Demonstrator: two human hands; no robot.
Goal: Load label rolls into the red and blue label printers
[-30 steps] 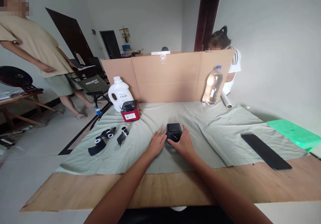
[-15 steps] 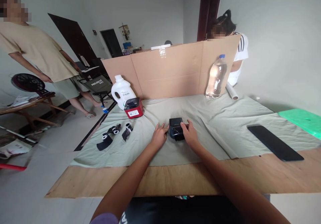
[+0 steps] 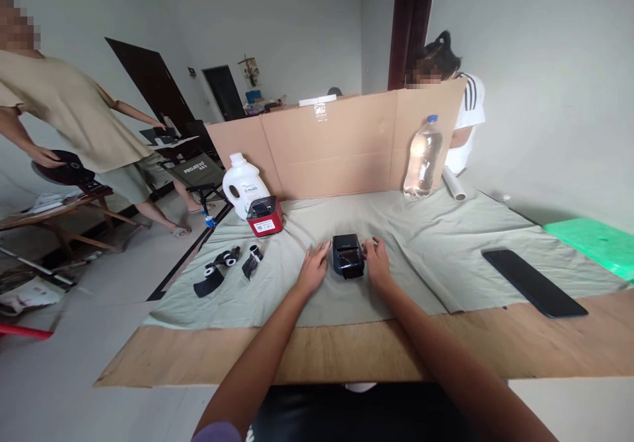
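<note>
Bare plywood (image 3: 347, 356) is crossed by both forearms before the grey-green cloth (image 3: 436, 244) begins. On that cloth a small black printer (image 3: 347, 256) is flanked by the two hands: the left hand (image 3: 313, 270) lies flat just to its left, fingers spread and holding nothing, while the right hand (image 3: 379, 263) rests at its right edge, fingers loosely curled against the casing without closing round it. A second ago the right hand was laid over the printer's top; that cover is now exposed and the device is left standing free between the palms. Left of the left hand, black ribbon rolls (image 3: 222, 267) are scattered. Beyond them a red printer (image 3: 265, 216) and a white jug (image 3: 242, 181) are set. Far right of the right hand lies a dark flat bar (image 3: 533, 282); past it a water bottle (image 3: 422, 158) stands against a cardboard screen (image 3: 341, 148).
</note>
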